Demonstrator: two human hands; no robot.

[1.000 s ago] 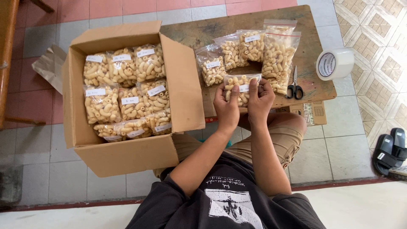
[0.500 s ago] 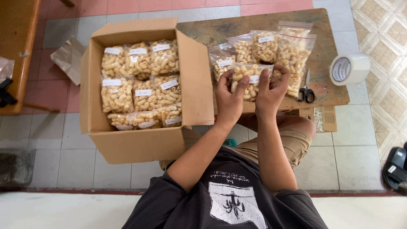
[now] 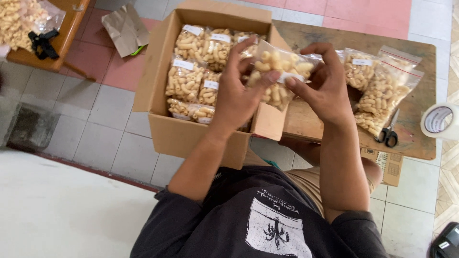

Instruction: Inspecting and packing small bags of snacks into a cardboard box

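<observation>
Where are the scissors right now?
The scissors lie at the right of the head view on the wooden table, beside the pile of snack bags and left of the tape roll.

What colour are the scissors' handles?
Black, on the scissors lying on the wooden table, seen in the head view.

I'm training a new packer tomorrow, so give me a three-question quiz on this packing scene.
1. True or false: both hands hold the same bag of snacks.
2. Where do the scissors lie? A) inside the cardboard box B) on the wooden table, beside the unpacked bags C) on the floor
3. Fill in: the roll of tape sits at the table's ___ edge, on the person's own side naming.

Key:
1. True: the left hand and right hand grip it over the cardboard box.
2. B, on the wooden table.
3. Right.
</observation>
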